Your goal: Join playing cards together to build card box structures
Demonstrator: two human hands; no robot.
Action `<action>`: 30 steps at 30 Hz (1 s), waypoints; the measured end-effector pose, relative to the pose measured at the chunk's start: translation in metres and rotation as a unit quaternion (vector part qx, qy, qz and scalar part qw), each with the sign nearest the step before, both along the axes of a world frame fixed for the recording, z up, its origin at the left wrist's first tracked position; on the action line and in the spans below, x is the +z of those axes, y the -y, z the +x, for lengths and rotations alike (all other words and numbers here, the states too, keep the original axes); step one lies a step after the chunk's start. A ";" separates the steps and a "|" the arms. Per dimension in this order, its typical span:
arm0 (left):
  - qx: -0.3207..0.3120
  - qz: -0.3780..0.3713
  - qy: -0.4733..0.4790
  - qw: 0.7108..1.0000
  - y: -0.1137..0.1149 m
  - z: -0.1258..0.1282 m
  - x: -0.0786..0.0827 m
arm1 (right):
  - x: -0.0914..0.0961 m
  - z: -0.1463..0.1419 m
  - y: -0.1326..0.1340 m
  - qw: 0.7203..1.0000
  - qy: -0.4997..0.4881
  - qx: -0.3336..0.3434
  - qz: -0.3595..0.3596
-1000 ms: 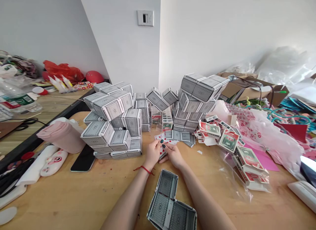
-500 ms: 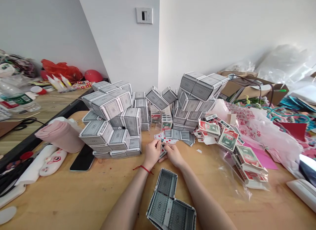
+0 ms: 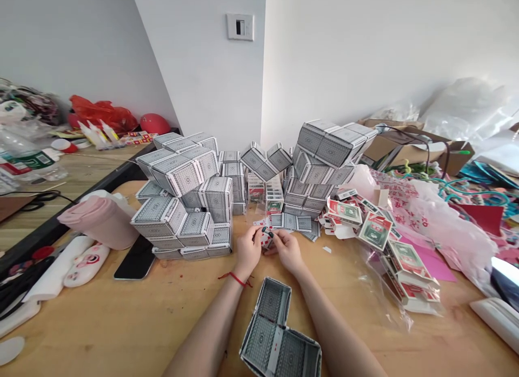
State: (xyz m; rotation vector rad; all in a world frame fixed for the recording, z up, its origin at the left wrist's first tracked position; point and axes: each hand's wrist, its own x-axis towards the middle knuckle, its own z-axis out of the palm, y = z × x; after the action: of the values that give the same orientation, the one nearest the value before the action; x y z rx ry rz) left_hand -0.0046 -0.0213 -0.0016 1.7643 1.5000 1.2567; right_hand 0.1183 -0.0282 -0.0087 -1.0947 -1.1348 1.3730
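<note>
Both hands meet at the middle of the table, fingers closed around a playing card (image 3: 266, 240) with red marks on the side that shows. My left hand (image 3: 248, 251), a red string at its wrist, pinches the card's left edge. On the other edge are the fingers of my right hand (image 3: 288, 250). Loose grey-backed cards (image 3: 295, 222) lie just beyond the fingers. Between my forearms sits an L-shaped block of folded cards (image 3: 270, 331). Stacked card blocks rise at the left (image 3: 193, 229) and the right (image 3: 324, 145).
Opened card boxes (image 3: 376, 231) are piled on the right beside a crumpled plastic bag (image 3: 438, 204). To the left are a phone (image 3: 134, 260), a white case (image 3: 86, 265) and a pink roll (image 3: 101, 220). Packed card decks (image 3: 274, 195) stand behind my hands.
The card between my hands has tilted, so its red-marked side now shows more. My right hand has shifted slightly right and up. The whole view has moved a little.
</note>
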 end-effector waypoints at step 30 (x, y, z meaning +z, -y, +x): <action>-0.021 0.114 -0.105 0.988 0.006 0.002 -0.001 | -0.003 0.001 0.004 0.934 0.262 -0.172 0.170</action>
State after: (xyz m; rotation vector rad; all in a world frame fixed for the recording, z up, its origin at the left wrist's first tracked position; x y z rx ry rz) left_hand -0.0024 -0.0275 -0.0025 2.1237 1.4703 1.2978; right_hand 0.1192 -0.0323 -0.0120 -1.3602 -1.4113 0.5884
